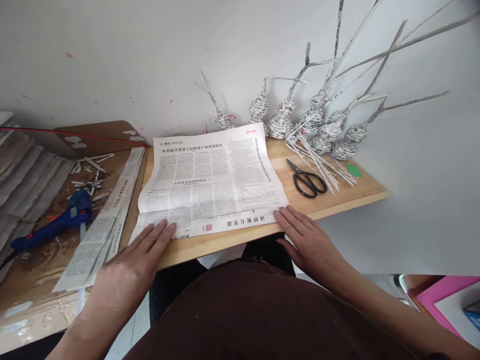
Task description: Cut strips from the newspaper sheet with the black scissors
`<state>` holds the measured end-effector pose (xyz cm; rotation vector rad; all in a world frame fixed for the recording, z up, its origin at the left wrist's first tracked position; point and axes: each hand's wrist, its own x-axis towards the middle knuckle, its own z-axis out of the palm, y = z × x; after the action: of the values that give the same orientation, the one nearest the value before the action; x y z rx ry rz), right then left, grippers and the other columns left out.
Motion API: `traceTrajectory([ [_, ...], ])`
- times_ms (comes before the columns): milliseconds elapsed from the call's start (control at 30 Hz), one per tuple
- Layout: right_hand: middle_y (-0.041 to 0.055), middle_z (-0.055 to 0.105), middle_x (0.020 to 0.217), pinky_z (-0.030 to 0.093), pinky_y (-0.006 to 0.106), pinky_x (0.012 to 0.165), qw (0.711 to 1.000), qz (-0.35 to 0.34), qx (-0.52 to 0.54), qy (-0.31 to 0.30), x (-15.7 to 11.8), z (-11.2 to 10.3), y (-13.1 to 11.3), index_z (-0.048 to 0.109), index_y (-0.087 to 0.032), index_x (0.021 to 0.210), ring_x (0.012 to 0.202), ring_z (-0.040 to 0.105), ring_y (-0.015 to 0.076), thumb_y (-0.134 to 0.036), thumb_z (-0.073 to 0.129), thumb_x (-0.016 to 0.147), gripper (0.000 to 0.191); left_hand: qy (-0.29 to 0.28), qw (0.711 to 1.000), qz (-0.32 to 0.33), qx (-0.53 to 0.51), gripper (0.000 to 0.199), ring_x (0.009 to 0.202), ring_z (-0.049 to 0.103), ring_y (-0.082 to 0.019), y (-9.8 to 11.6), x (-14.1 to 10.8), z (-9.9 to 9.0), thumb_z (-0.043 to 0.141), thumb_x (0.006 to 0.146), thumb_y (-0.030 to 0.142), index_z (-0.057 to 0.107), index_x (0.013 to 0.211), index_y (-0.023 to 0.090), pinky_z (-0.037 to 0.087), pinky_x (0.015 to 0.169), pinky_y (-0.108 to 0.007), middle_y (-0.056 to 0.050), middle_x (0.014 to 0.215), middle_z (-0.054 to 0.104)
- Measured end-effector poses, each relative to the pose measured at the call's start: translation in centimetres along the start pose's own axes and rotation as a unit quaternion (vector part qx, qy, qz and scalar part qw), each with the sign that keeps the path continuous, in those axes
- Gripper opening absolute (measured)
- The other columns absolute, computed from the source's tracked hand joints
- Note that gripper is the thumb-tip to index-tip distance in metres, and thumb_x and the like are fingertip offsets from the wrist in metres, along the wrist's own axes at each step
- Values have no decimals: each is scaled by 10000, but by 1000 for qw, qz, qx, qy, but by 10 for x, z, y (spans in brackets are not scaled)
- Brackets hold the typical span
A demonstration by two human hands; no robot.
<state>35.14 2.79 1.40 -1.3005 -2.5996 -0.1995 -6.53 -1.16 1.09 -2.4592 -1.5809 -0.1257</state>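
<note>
Two hands [129, 265] [309, 240] angled inward, fingers on newspaper [210, 175], left thumb perhaps tucked

A small craft workspace: a blue glue gun [77, 212] at left, black-handled metal scissors [309, 180] at right of centre, and gourd-shaped woven paper figures [281, 120] along the white wall [150, 55], upper right.

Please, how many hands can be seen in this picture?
2: the left hand lies at the near left corner of the newspaper, and the right hand has fingertips at its near right corner. Neither is hidden.
</note>
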Motion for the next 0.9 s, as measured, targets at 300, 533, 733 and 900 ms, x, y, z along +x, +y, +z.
traceTrajectory([
  [300,117,698,1269,534,436,995,990,-33,83,106,6,2,-4,649,-156,1317,1111,625,256,-113,556,965,367,97,975,-172,-106,409,1201,655,-297,14,10,-15,468,972,292,619,1352,275,529,1019,-481,-58,1395,642],
  [533,79,754,1143,570,396,889,981,-60,126,134,10,1,5,715,-223,1218,971,657,221,-52,557,923,376,-154,671,-325,-648,468,940,748,-266,70,22,-40,624,900,514,642,1317,303,624,806,-415,-64,1037,781],
  [733,74,766,1003,556,377,810,969,-32,173,174,15,-2,3,705,-191,1087,856,659,209,-81,575,933,230,-222,487,-211,-818,662,1234,637,-287,90,45,-31,642,922,437,372,1525,393,513,1037,-506,-110,1399,632],
  [900,57,765,959,560,352,762,960,-22,194,199,15,-3,-3,683,-211,1083,822,675,192,-71,568,931,237,-203,471,-178,-840,694,1248,628,-297,99,62,-33,665,917,397,356,1537,372,483,1069,-543,-128,1387,638],
])
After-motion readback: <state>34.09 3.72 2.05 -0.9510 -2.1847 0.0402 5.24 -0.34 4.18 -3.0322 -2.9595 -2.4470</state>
